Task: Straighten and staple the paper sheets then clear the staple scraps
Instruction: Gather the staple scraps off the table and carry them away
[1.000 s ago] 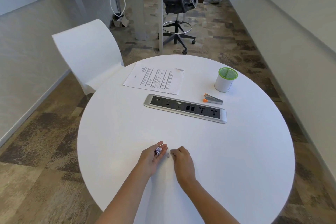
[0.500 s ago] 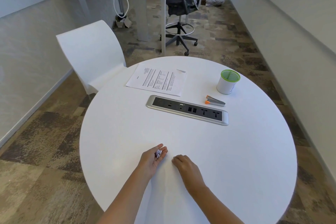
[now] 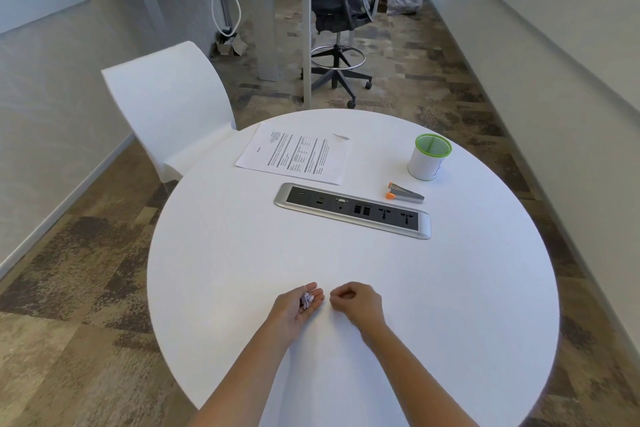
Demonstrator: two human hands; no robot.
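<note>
Since half a second ago our right hand [image 3: 356, 302] has gone from lying flat on the round white table [image 3: 450, 288] to a curled shape, thumb drawn in against the forefinger. We cannot tell whether anything is pinched there. Our left hand [image 3: 299, 307] has stayed where it was, just beside the right at 6 o'clock near the table's edge. It lies palm up with its fingers loosely cupped, and a small crumpled clump of staple scraps [image 3: 307, 300] rests in the palm. We see the paper sheets [image 3: 294, 156] lying flat at 11 o'clock, one far corner slightly lifted. At 1 o'clock stands a white cup [image 3: 424, 166] with a green rim. Green mesh shows inside it, and we cannot make out any contents. Just in front of the cup lies the grey and orange stapler [image 3: 404, 193], apart from it. Between the sheets and our hands, a little past the table's centre toward 12 o'clock, a long socket panel [image 3: 353, 210] sits in the tabletop. Off the table at 10 o'clock is a white chair [image 3: 166, 104].
</note>
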